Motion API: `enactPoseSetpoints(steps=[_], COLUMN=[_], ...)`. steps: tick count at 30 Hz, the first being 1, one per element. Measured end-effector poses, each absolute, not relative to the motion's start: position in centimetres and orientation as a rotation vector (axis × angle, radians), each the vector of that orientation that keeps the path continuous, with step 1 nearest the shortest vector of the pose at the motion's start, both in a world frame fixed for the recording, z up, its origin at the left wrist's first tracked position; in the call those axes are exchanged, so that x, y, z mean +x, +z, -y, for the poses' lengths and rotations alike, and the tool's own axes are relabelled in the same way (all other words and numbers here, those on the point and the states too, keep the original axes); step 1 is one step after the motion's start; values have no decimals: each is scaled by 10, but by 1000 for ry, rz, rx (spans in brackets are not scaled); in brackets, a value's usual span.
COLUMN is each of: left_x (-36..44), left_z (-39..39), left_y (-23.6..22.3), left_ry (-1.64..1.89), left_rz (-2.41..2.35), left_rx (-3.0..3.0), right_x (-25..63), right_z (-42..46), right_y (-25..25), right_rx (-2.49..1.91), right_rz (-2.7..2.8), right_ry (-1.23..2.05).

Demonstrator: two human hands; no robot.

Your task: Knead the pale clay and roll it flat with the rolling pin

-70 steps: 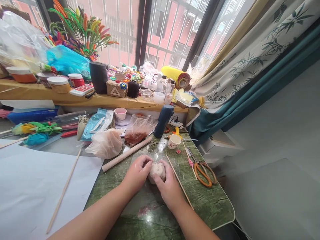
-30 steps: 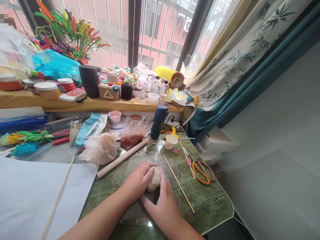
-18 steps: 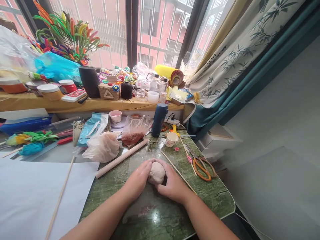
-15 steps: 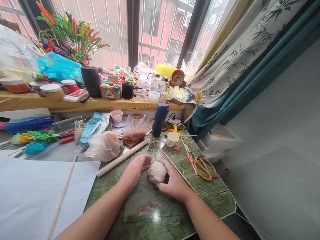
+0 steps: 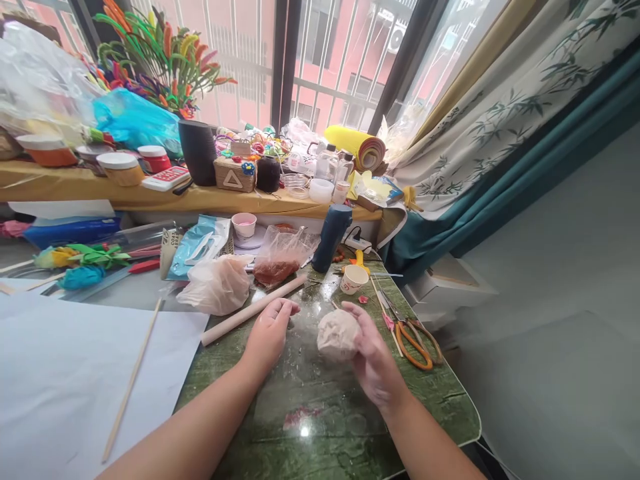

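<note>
A rounded lump of pale clay (image 5: 338, 335) is gripped in my right hand (image 5: 375, 357), thumb side turned up, fingers around its right side. Its surface is creased and it seems lifted off the table. My left hand (image 5: 270, 333) is to its left, apart from it, with the fingers curled in and the tips pressed together. Whether anything is pinched there I cannot make out. Beside that hand lies a pale rolling pin (image 5: 255, 310), slanting across the green table (image 5: 345, 433). A clear sheet seems to lie under my hands.
Right of my hands are scissors (image 5: 415, 347) with orange handles, thin sticks and a paper cup (image 5: 354, 279). Farther back stand a dark blue bottle (image 5: 332, 238), a bag of brown clay (image 5: 277, 260) and a crumpled plastic bag (image 5: 215, 285). White paper (image 5: 85, 380) covers the left.
My right hand has raised and turned the clay lump, moving slightly right. My left hand has curled its fingers, which were stretched out near the lump. The view has shifted a little.
</note>
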State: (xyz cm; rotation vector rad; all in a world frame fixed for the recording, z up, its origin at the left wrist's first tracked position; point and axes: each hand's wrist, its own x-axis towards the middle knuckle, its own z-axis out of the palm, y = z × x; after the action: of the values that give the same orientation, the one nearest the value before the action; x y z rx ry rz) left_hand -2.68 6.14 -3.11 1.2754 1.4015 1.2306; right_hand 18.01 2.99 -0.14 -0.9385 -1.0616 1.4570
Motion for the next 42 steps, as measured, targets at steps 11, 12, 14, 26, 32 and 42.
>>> enactPoseSetpoints(steps=[11, 12, 14, 26, 32, 42], left_x=[-23, -23, -23, -25, -26, -26], left_z=[-54, -54, -54, -55, -55, -57], left_y=[-21, -21, -22, -27, -29, -26], left_ry=[1160, 1153, 1139, 1103, 1147, 1285], left_rz=[-1453, -1454, -1458, -1426, -1398, -1392], left_rx=[1395, 1399, 1401, 1434, 1410, 1248], right_x=[135, 139, 147, 156, 161, 130], right_z=[-27, -26, -19, 10, 3, -43], right_y=[-34, -33, -30, -33, -17, 36], right_rx=[-1298, -1279, -1241, -1410, -1248, -944], right_rz=[1026, 1031, 1134, 1593, 1833, 2275], right_ry=[1261, 1309, 1369, 1016, 701, 331])
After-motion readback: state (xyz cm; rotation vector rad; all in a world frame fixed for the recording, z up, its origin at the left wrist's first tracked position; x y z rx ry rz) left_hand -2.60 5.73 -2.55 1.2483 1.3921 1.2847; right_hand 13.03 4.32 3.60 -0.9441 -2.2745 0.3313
